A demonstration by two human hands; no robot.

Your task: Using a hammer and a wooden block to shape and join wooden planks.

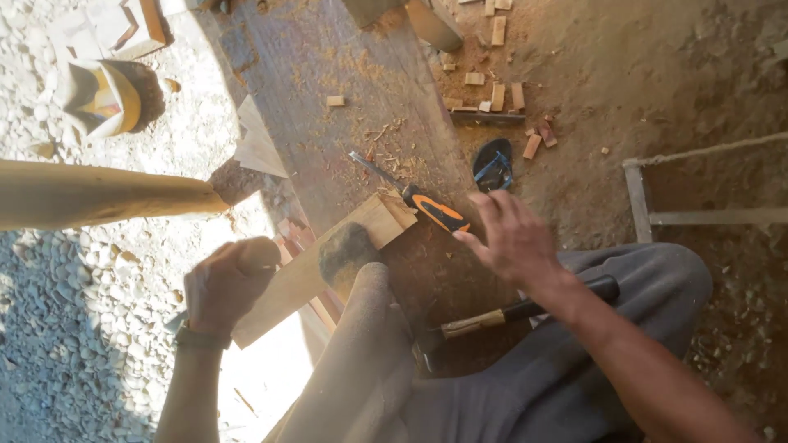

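The right hand (513, 238) is motion-blurred, fingers spread and holding nothing, hovering just above the orange-and-black handle of a chisel (410, 195) without clear contact. The left hand (226, 283) is a closed fist around a rounded wooden handle; what that handle belongs to is hidden by the fist and the glare, so the tool cannot be identified. A light wood block (316, 271), rectangular with sawn faces, lies diagonally between the hands, its lower end beside the left fist; the person's foot (349, 254) presses on its middle, covering part of it. The block rests on a wide dark plank (328, 98) that serves as the worktop, rough-grained and littered with shavings and sawdust. A hammer (525, 310) with a pale shaft and black grip lies partly under the right forearm, its head lost in shadow. Left of the plank is white gravel, overexposed in sun; right of it, brown packed dirt with small wood offcuts (497, 97) and a dark sandal (493, 164). A thick round pole (98, 195) enters from the left edge, cut off by the frame.
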